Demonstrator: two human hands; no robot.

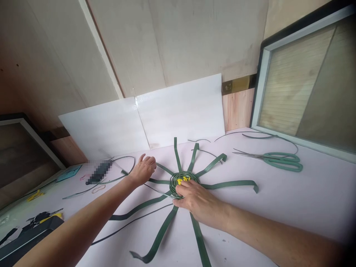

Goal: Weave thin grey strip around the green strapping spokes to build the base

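1. Right hand (196, 202) is partly covering round green woven base (179, 175) at view's 6 o'clock.
2. Half-curled left hand (143, 170) is sitting at its 10 o'clock, both grips unclear.
3. Green-handled metal scissors (270, 156) are lying at its 3, white rectangular panels (180, 111) at 12.

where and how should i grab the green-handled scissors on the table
Grip the scissors by the green handle loops, probably best with the right hand coming from the person's right. They lie on the table, loops toward that side and blades pointing left, toward the woven green coil, so this approach should keep fingers off the tips.
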